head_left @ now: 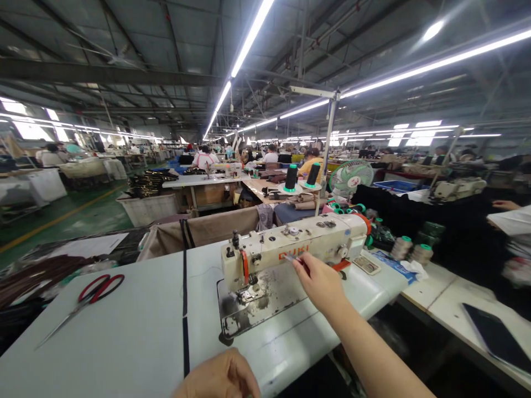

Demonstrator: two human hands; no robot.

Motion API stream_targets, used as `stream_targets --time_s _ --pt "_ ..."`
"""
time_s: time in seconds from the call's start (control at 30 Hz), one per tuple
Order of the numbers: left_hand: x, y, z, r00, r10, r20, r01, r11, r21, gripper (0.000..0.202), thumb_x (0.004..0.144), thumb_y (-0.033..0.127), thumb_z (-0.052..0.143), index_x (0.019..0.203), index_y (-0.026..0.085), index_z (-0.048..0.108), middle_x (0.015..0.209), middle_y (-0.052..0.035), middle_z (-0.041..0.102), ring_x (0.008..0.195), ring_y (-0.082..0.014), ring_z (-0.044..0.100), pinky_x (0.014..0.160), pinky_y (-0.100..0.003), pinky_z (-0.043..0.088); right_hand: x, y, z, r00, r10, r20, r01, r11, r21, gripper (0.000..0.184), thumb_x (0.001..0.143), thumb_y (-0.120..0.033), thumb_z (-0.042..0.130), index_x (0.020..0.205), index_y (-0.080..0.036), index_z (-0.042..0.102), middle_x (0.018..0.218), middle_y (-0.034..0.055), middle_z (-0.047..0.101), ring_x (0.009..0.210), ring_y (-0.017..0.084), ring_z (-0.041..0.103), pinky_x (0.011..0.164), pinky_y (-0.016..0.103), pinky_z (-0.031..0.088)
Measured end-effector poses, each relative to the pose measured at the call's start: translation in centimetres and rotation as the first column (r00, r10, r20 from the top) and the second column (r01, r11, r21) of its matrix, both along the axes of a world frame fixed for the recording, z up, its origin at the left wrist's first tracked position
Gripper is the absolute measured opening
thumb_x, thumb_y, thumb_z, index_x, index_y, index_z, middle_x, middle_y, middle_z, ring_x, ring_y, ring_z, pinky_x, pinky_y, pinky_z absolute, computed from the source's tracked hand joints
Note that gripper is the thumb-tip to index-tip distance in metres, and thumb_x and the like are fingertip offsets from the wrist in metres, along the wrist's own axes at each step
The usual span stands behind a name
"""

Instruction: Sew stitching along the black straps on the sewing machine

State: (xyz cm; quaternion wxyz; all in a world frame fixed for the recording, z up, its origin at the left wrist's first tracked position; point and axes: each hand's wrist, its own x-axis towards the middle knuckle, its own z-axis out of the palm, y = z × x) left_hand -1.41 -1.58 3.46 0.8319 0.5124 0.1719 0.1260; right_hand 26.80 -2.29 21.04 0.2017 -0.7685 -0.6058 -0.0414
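A cream industrial sewing machine [290, 237] with orange lettering stands on the pale table [136, 315]. In front of its arm, my right hand [317, 279] is closed in a pinch. A small pale sliver shows at the fingertips, too small to name. Low in the view, my left hand [222, 376] curls over the table's front edge, its fingers bent inward; what they hold, if anything, is hidden. The metal needle plate area [265, 304], worn and stained, lies between the two hands. Left of the machine, a black strap [186, 287] runs across the table.
Red-handled scissors [89, 298] lie at the left. Black thread cones [291, 178] stand behind the machine, near a green fan [350, 176]. On the right are beige thread cones [401, 247], a phone [495, 334] and another person's sleeve [512, 220].
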Motion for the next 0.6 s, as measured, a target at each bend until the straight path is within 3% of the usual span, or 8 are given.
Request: stream_targets --time_s 0.03,0.1,0.2,0.27,0.37,0.6 --pt "0.3 0.1 0.4 0.997 0.025 0.074 -0.022 0.999 -0.044 0.058 0.059 0.061 0.096 0.085 0.011 0.084 0.075 -0.0134 0.076 0.058 -0.0183 0.064 0.056 -0.027 0.048 -0.6 -0.7 -0.7 0.999 0.031 -0.039 -0.033 0.999 -0.038 0.032 0.108 -0.044 0.045 0.097 -0.024 0.066 0.092 0.0048 0.081 0.088 0.024 0.074 0.067 0.03 0.037" --pt "0.8 0.3 1.3 0.955 0.222 0.195 -0.199 0.971 -0.131 0.052 0.065 0.053 0.097 0.093 0.011 0.083 0.078 -0.0128 0.077 0.062 -0.0161 0.067 0.06 -0.025 0.051 -1.9 -2.0 -2.5 0.988 0.095 -0.124 -0.111 0.985 -0.132 0.03 0.106 -0.044 0.049 0.092 -0.025 0.066 0.086 0.0017 0.079 0.082 0.021 0.072 0.065 0.028 0.036" --pt "1.4 0.9 1.9 0.808 0.544 0.228 -0.486 0.833 -0.264 0.038 0.073 0.036 0.096 0.101 0.014 0.082 0.089 -0.01 0.078 0.077 -0.0148 0.072 0.073 -0.022 0.055 -3.5 -3.9 -5.3 0.952 0.171 -0.255 -0.24 0.932 -0.271 0.029 0.101 -0.043 0.057 0.082 -0.024 0.066 0.077 -0.0008 0.075 0.074 0.019 0.067 0.062 0.026 0.035" --pt "1.5 1.3 1.8 0.726 0.65 0.223 -0.578 0.753 -0.314 0.037 0.074 0.033 0.096 0.102 0.014 0.082 0.096 -0.0095 0.079 0.085 -0.0152 0.073 0.08 -0.022 0.057 -4.3 -5.1 -6.9 0.924 0.194 -0.329 -0.307 0.889 -0.339 0.029 0.099 -0.042 0.059 0.078 -0.024 0.066 0.073 -0.0013 0.072 0.071 0.018 0.064 0.061 0.025 0.035" --pt "1.4 1.6 1.6 0.673 0.701 0.237 -0.62 0.709 -0.335 0.036 0.076 0.032 0.094 0.104 0.014 0.08 0.097 -0.0087 0.078 0.082 -0.014 0.073 0.077 -0.022 0.057 -5.0 -6.3 -8.6 0.902 0.194 -0.386 -0.352 0.847 -0.398 0.026 0.097 -0.038 0.061 0.078 -0.023 0.067 0.072 -0.0006 0.071 0.069 0.017 0.061 0.062 0.026 0.034" --pt "1.4 1.5 1.7 0.673 0.701 0.236 -0.631 0.711 -0.311 0.036 0.078 0.03 0.092 0.107 0.011 0.08 0.098 -0.0104 0.079 0.083 -0.0146 0.072 0.08 -0.024 0.056 -6.0 -7.1 -9.6 0.9 0.195 -0.391 -0.367 0.822 -0.435 0.024 0.096 -0.038 0.063 0.078 -0.023 0.069 0.072 0.0016 0.071 0.068 0.019 0.06 0.062 0.028 0.032"
